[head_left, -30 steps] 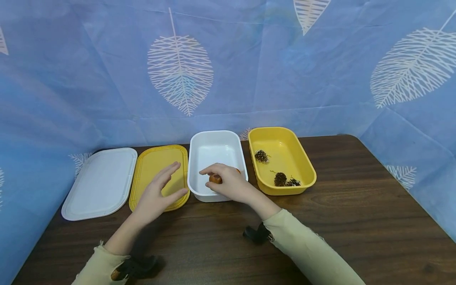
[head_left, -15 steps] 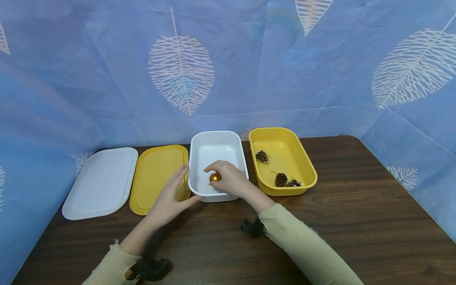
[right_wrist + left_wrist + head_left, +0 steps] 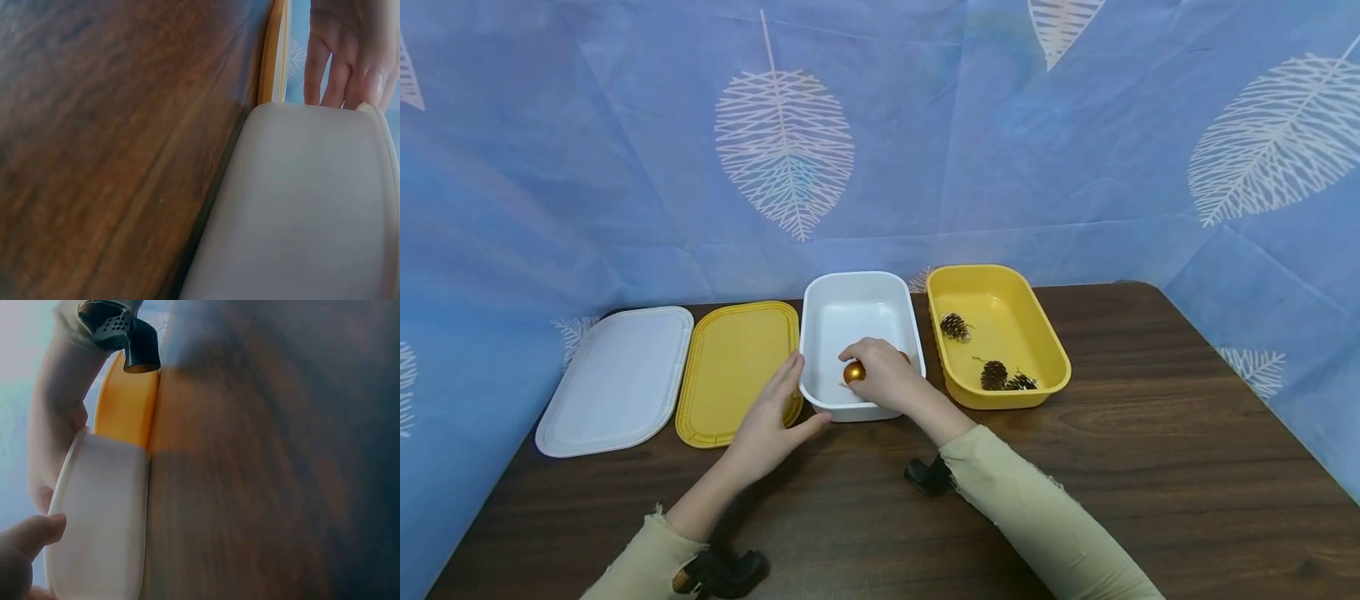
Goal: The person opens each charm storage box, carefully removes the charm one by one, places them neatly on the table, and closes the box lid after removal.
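My right hand [image 3: 887, 377] reaches over the front of a white tub [image 3: 827, 304]. Its thumb and fingers close around a shiny gold ball [image 3: 853, 372] inside, low in the tub. Part of another gold thing shows just behind the knuckles, mostly hidden. At the tub's front left corner is my left hand [image 3: 767, 429], thumb at the front rim and long fingers straight along the left side. The right wrist view shows those left fingers [image 3: 331, 69] beside the tub wall [image 3: 300, 200]; the right hand itself is out of that view.
To the right, a yellow tub [image 3: 1000, 317] holds several small pine cones [image 3: 994, 375]. A yellow lid [image 3: 741, 358] and a white lid [image 3: 617, 383] lie flat on the left of the dark wooden table [image 3: 850, 517]. A blue leaf-print cloth [image 3: 910, 150] hangs behind.
My left hand has moved right, from over the yellow lid to the white tub's corner. The right hand's fingers have drawn in around the gold ball.
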{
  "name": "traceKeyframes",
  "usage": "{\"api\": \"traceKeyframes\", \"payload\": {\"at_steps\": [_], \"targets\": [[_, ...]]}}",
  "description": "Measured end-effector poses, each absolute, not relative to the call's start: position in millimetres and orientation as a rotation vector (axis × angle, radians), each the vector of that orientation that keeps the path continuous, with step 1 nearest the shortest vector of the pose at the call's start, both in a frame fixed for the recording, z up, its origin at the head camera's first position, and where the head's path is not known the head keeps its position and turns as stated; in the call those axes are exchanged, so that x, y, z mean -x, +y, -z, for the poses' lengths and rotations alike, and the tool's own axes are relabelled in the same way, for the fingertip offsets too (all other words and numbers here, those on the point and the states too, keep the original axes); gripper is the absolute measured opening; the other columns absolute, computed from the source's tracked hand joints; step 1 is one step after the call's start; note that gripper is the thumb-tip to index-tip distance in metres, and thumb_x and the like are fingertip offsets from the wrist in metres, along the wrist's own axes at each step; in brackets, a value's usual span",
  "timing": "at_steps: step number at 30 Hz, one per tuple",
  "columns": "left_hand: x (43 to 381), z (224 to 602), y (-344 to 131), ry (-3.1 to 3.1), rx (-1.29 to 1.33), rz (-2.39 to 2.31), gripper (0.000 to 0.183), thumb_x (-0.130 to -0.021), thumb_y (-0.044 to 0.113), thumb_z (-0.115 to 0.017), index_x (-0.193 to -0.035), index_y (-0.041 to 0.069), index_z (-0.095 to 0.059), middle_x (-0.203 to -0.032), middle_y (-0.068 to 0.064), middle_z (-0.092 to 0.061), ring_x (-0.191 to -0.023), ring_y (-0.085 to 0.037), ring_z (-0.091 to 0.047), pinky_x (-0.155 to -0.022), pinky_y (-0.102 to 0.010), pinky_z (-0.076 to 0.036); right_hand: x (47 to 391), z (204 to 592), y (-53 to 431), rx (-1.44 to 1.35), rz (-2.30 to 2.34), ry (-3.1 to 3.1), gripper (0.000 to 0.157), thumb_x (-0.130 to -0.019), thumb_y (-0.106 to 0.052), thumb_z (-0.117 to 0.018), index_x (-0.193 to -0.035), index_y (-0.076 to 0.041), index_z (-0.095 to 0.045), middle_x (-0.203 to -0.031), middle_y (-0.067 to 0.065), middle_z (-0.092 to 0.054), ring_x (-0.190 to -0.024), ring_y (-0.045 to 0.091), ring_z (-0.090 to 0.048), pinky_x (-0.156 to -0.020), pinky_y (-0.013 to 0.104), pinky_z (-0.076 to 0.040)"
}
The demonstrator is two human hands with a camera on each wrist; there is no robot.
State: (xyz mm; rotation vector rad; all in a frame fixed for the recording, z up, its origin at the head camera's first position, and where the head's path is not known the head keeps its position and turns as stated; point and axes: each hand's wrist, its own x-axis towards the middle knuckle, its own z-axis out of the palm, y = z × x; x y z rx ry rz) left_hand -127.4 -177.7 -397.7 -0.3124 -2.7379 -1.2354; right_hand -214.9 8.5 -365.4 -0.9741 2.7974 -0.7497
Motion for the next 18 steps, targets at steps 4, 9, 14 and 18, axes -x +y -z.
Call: {"api": "traceKeyframes", "payload": {"at_steps": [4, 9, 14, 18], "targets": [[126.3, 399.3, -174.9, -2.733, 0.283, 1.244, 0.090, -0.084, 0.032, -0.074, -0.152, 0.006, -0.020, -0.154, -0.014, -0.025, -0.139, -0.033, -0.026, -0.105, -0.055, -0.030, 214.6, 364.2, 8.2, 0.950, 0.734, 2.799, 0.035, -0.082, -0.005, -0.074, -0.115, -0.003, -0.067, -0.115, 0.013, -0.063, -0.109, 0.029, -0.056, -0.090, 0.039, -0.047], [125.7, 401.5, -171.8, -2.716, 0.265, 1.242, 0.091, -0.085, 0.035, -0.073, -0.152, 0.004, -0.019, -0.154, -0.014, -0.025, -0.139, -0.033, -0.026, -0.105, -0.054, -0.031, 214.9, 364.7, 7.5, 0.926, 0.713, 2.824, 0.034, -0.080, -0.003, -0.074, -0.113, -0.003, -0.068, -0.112, 0.012, -0.064, -0.107, 0.029, -0.057, -0.089, 0.039, -0.046], [125.8, 402.8, -171.5, -2.703, 0.267, 1.199, 0.091, -0.085, 0.041, -0.072, -0.151, 0.003, -0.021, -0.154, -0.015, -0.025, -0.139, -0.033, -0.026, -0.105, -0.054, -0.032, 214.2, 365.1, 7.0, 0.912, 0.698, 2.848, 0.032, -0.080, -0.005, -0.075, -0.111, -0.003, -0.070, -0.111, 0.011, -0.065, -0.106, 0.028, -0.058, -0.091, 0.039, -0.045], [125.9, 402.8, -172.4, -2.694, 0.269, 1.159, 0.090, -0.084, 0.044, -0.072, -0.150, 0.003, -0.026, -0.154, -0.016, -0.024, -0.139, -0.033, -0.025, -0.104, -0.055, -0.032, 213.4, 365.1, 6.8, 0.921, 0.706, 2.853, 0.028, -0.082, -0.007, -0.074, -0.110, -0.002, -0.071, -0.111, 0.012, -0.065, -0.107, 0.029, -0.058, -0.092, 0.041, -0.045]]}}
